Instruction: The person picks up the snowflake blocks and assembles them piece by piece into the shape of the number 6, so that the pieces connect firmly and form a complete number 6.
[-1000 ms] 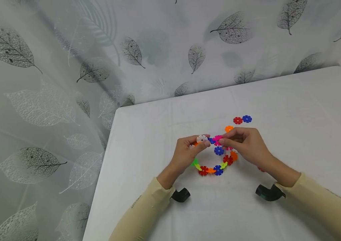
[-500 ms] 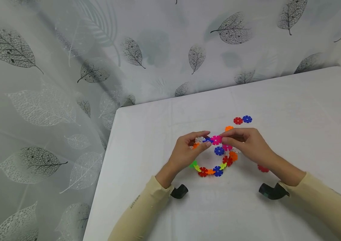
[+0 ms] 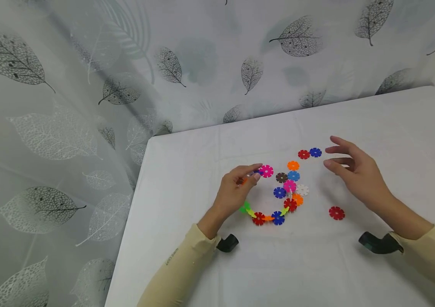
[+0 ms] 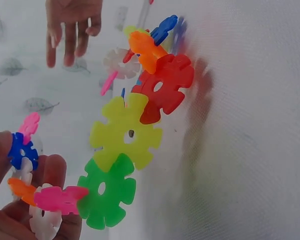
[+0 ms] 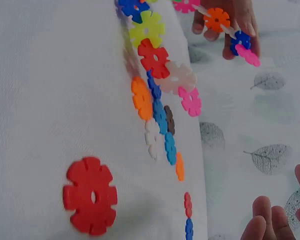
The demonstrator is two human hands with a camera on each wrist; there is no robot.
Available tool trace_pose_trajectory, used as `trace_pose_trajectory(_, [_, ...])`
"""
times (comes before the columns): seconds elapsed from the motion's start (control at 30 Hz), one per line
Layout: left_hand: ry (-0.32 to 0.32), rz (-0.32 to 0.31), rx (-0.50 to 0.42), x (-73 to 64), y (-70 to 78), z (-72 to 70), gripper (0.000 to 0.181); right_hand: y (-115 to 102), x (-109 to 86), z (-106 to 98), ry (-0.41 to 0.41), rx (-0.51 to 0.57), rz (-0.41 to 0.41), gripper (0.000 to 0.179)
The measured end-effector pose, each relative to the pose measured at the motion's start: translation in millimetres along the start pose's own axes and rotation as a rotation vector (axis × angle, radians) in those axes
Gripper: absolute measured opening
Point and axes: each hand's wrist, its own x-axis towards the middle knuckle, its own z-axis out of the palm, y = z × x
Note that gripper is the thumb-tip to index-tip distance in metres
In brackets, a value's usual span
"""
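My left hand [image 3: 233, 192] pinches a blue snowflake disc [image 4: 23, 151] between thumb and fingers, near one end of a curved chain of interlocked plastic discs. A pink disc [image 3: 266, 171] stands past the fingertips as that end piece. From the hand the chain runs through a green disc [image 4: 107, 192], a yellow disc [image 4: 107, 122] and a red disc [image 4: 175, 80], curving round on the table to another pink disc [image 3: 289, 186] at the far end. My right hand [image 3: 361, 170] hovers right of the loose discs, fingers spread and holding nothing.
Loose discs lie right of the chain: a brown one [image 3: 281, 178], a light blue one [image 3: 293, 175], an orange one [image 3: 293, 165] and a white one [image 3: 303, 190]. Farther back are a red disc [image 3: 303, 154] and a blue disc [image 3: 315, 152]. Another red disc [image 3: 337, 213] lies nearer.
My right hand has let go of the pink disc at the chain's end and moved off to the right. My left hand has shifted that end slightly left and away from me.
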Motion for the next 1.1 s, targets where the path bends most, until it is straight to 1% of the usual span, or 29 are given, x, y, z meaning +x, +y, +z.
trace_pose_trajectory(0.1, [0.007,-0.013,-0.011,0.2,-0.8,-0.7,0.036,7.2,-1.3,-9.3,0.002,-0.016,0.028,0.071])
trace_pose_trajectory(0.17, [0.012,-0.026,-0.014,0.4,-1.0,-0.8,0.037,11.6,-2.5,-15.0,-0.012,-0.042,0.052,0.075])
trace_pose_trajectory(0.33, [0.028,-0.051,-0.023,1.1,-0.3,-0.1,0.037,19.1,-4.4,-25.1,-0.074,-0.092,0.101,0.079])
trace_pose_trajectory(0.43, [0.040,-0.062,-0.026,-2.0,14.4,-1.0,0.036,21.8,-4.6,-28.0,-0.115,-0.122,0.110,0.078])
trace_pose_trajectory(0.5, [0.048,-0.073,-0.023,-3.9,25.2,-1.6,0.035,24.3,-4.5,-29.7,-0.150,-0.155,0.095,0.075])
trace_pose_trajectory(0.57, [0.053,-0.072,-0.025,-6.5,35.4,-2.7,0.035,26.9,-4.1,-30.8,-0.203,-0.189,0.076,0.069])
trace_pose_trajectory(0.7, [0.051,-0.070,-0.035,-6.8,36.3,-2.8,0.034,28.8,-4.3,-30.1,-0.314,-0.265,0.055,0.059])
trace_pose_trajectory(0.87, [0.047,-0.079,-0.056,-6.8,33.0,-1.9,0.034,28.0,-8.6,-26.4,-0.411,-0.339,0.022,0.048])
trace_pose_trajectory(0.93, [0.048,-0.082,-0.055,-6.5,31.7,-1.3,0.034,28.4,-10.3,-25.6,-0.463,-0.354,0.012,0.044])
trace_pose_trajectory(1.03, [0.053,-0.084,-0.046,-6.2,30.8,-0.8,0.034,29.3,-12.9,-24.5,-0.534,-0.379,0.025,0.041])
trace_pose_trajectory(1.1, [0.055,-0.085,-0.038,-6.2,30.9,-0.6,0.033,29.3,-14.6,-23.7,-0.562,-0.393,0.038,0.040])
